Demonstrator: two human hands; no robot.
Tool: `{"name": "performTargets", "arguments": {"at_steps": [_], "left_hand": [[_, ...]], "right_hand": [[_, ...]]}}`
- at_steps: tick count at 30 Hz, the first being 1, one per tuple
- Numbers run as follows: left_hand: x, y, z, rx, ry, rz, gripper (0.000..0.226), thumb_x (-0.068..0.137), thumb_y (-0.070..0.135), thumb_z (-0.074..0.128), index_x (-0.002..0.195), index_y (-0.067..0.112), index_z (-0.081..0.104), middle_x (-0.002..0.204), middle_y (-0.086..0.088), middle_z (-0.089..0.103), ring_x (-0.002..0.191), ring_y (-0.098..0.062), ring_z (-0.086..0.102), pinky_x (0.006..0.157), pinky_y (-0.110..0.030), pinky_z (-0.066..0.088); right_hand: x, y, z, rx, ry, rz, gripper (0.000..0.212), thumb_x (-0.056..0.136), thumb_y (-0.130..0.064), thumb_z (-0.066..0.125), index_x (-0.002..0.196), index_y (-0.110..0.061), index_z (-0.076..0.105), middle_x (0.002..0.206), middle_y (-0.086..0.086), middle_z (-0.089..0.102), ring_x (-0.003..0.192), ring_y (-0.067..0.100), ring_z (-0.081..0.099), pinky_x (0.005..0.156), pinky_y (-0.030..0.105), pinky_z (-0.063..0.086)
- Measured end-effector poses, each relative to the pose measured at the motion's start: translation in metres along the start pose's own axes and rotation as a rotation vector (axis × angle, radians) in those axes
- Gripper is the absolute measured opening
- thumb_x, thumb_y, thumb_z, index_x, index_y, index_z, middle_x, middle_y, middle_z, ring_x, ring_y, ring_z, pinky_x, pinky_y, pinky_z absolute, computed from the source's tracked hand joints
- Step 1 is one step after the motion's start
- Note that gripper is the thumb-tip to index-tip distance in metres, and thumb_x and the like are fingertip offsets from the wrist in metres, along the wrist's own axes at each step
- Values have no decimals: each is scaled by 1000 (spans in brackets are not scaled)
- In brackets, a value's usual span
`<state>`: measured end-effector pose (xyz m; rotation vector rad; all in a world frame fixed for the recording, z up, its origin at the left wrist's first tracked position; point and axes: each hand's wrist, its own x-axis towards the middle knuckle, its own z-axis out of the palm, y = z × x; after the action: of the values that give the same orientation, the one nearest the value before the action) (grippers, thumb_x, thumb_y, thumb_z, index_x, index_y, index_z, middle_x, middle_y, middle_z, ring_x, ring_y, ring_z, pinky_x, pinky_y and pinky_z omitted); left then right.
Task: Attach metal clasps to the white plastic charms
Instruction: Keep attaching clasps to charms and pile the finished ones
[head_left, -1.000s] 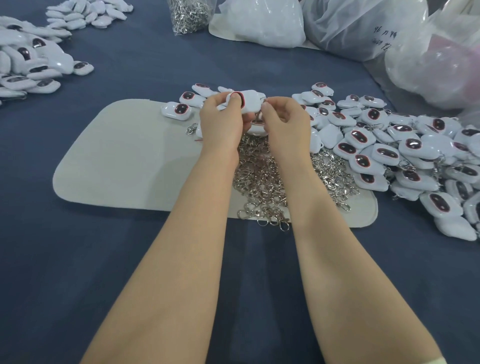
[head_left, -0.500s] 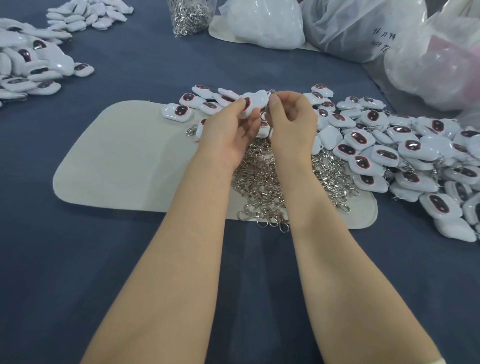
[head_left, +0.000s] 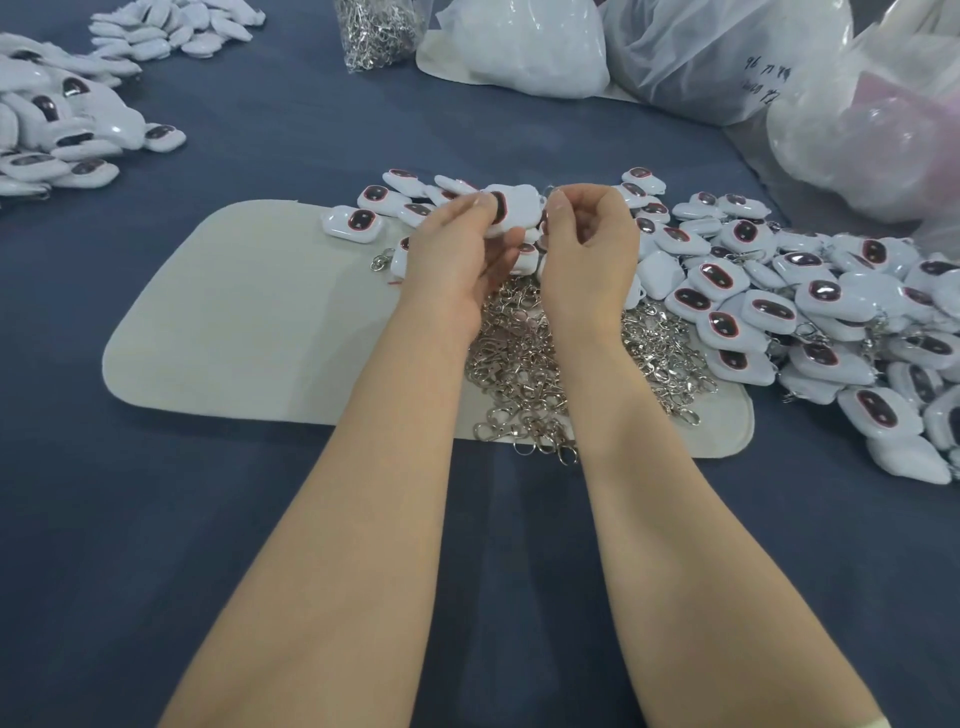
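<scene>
Grips white charm (head_left: 514, 208) w/ L hand (head_left: 462, 249), pinches metal ring (head_left: 545, 191) at its 3 o'clock w/ R hand (head_left: 587, 244).

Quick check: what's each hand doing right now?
Left hand: grips a white charm.
Right hand: pinches what looks like a metal clasp at the charm's edge, mostly hidden.
</scene>
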<state>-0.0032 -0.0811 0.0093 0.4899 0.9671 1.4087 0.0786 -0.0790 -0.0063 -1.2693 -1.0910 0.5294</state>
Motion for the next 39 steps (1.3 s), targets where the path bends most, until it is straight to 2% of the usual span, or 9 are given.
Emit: {"name": "performTargets", "arguments": {"at_steps": [3, 7, 13, 18, 24, 29, 33, 36, 39], "left_hand": [[-1, -2, 1, 248, 61, 258, 13, 95, 13, 53, 106, 18, 58, 93, -7, 65, 69, -18, 63, 64, -25, 56], [-3, -7, 0, 524, 30, 501, 19, 93, 13, 52, 108, 20, 61, 113, -8, 65, 91, -22, 58, 93, -42, 50], [-2, -10, -1, 712, -39, 662, 28, 94, 11, 48, 117, 18, 63, 119, 7, 62, 105, -5, 55, 92, -18, 45], [-3, -8, 2, 657, -11, 645, 27, 94, 12, 48, 116, 20, 63, 117, 7, 61, 109, -10, 57, 95, -30, 48], [2, -9, -3, 599, 80, 468, 34, 95, 19, 50, 128, 17, 57, 107, 5, 61, 97, -11, 57, 97, -34, 47], [0, -9, 2, 473, 90, 390, 32, 96, 22, 49, 127, 15, 49, 118, -8, 61, 106, -27, 62, 99, -46, 46], [1, -8, -1, 365, 161, 374, 15, 95, 12, 45, 108, 15, 53, 110, -2, 61, 63, -3, 61, 78, -29, 51], [2, -8, -2, 287, 174, 316, 18, 94, 8, 42, 108, 11, 53, 90, 4, 61, 61, -3, 59, 69, -23, 52], [2, -8, -1, 275, 152, 297, 18, 95, 6, 42, 108, 9, 54, 83, 3, 62, 60, -7, 59, 64, -21, 52]], "right_hand": [[0, 4, -4, -176, -46, -92, 6, 92, -8, 55, 90, -7, 61, 75, -12, 56, 69, 2, 51, 69, 10, 40], [0, 8, -6, -310, -136, -156, 9, 91, -6, 53, 87, -3, 60, 78, -1, 59, 75, 16, 54, 72, 24, 42], [-1, 11, -6, -340, -194, -147, 13, 92, -7, 52, 87, -1, 63, 76, 2, 59, 71, 18, 51, 73, 33, 43], [3, 3, -7, -317, -251, -57, 17, 91, -10, 54, 102, -6, 65, 96, 1, 67, 87, 12, 59, 83, 24, 46], [3, -7, -8, -336, -331, -41, 22, 90, -24, 53, 78, -14, 68, 70, -2, 61, 65, 9, 47, 63, 25, 38], [13, -8, -12, 66, 51, 179, 17, 93, -20, 58, 90, -3, 60, 75, 4, 60, 64, 11, 53, 66, 27, 46], [30, -11, -32, 627, 257, 349, 17, 96, -4, 49, 92, 10, 55, 89, 17, 59, 77, 20, 55, 80, 29, 52], [26, -3, -37, 167, 59, 400, 46, 100, -13, 35, 139, 11, 28, 140, 28, 40, 97, 20, 39, 74, 15, 35], [26, -1, -37, -571, -40, 111, 46, 91, -17, 53, 135, -10, 45, 135, 7, 51, 119, 19, 48, 96, 22, 35]]}}
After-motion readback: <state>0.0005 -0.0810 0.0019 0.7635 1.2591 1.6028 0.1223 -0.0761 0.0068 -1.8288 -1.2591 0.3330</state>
